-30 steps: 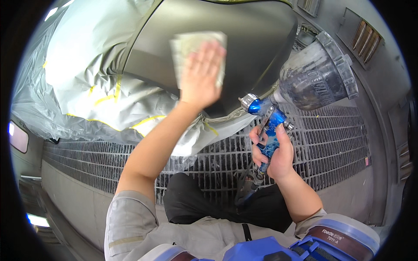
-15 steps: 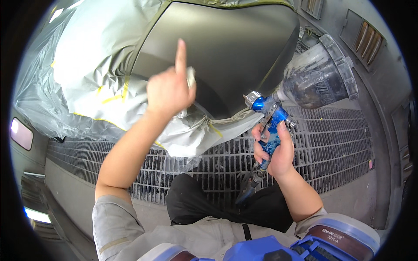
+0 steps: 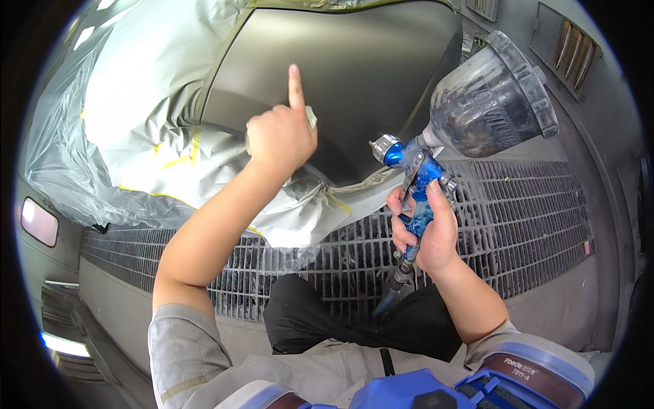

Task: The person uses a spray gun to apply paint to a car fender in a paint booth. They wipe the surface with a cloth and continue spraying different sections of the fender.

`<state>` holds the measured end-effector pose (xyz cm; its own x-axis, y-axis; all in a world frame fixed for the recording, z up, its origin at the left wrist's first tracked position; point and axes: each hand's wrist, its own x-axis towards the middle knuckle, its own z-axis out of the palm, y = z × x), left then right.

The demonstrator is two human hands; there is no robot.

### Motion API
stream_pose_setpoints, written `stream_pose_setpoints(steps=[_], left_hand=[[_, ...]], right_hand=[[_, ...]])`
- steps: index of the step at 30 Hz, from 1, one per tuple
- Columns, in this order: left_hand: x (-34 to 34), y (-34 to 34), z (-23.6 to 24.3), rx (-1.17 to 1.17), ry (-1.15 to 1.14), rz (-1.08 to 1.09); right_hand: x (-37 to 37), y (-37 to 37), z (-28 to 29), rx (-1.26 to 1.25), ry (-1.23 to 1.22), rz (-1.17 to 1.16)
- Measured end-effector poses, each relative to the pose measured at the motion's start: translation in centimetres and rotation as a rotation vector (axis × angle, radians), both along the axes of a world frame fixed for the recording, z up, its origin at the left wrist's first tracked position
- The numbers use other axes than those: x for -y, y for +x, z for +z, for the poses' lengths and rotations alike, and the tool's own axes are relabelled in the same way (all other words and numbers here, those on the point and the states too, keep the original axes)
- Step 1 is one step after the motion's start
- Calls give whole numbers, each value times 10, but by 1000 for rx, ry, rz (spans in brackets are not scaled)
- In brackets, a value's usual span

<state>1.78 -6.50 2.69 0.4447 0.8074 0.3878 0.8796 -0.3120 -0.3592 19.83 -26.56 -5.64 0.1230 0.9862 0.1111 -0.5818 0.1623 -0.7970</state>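
Note:
My right hand (image 3: 436, 232) is wrapped round the handle of a blue paint spray gun (image 3: 419, 191), its silver nozzle facing left. A scuffed, see-through grey paint cup (image 3: 480, 102) tilts up and right from the gun's top, and a hose runs down from the handle. My left hand (image 3: 283, 133) stretches its index finger over the dark grey body panel (image 3: 340, 68). The other fingers are curled round a small pale cloth (image 3: 311, 117), only its edge showing. Whether the fingertip touches the panel I cannot tell.
White masking paper (image 3: 143, 88) and clear plastic film (image 3: 54, 163) with yellow tape drape around the panel. Metal floor grating (image 3: 518, 225) lies below. A grey wall with a slatted vent (image 3: 574, 54) stands at right. Blue respirator parts (image 3: 409, 392) fill the bottom edge.
My left hand has shifted slightly right across the panel, index finger still out. The spray gun and cup have moved a little up and left in my right hand.

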Motion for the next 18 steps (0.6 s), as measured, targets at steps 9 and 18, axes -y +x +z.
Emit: stream_pose_setpoints(steps=[9, 18], left_hand=[[14, -33, -38, 222, -569, -554], [-9, -129, 42, 1960, 358, -813]], right_hand=[[1, 1, -2, 3, -9, 9], [8, 4, -4, 12, 52, 78]])
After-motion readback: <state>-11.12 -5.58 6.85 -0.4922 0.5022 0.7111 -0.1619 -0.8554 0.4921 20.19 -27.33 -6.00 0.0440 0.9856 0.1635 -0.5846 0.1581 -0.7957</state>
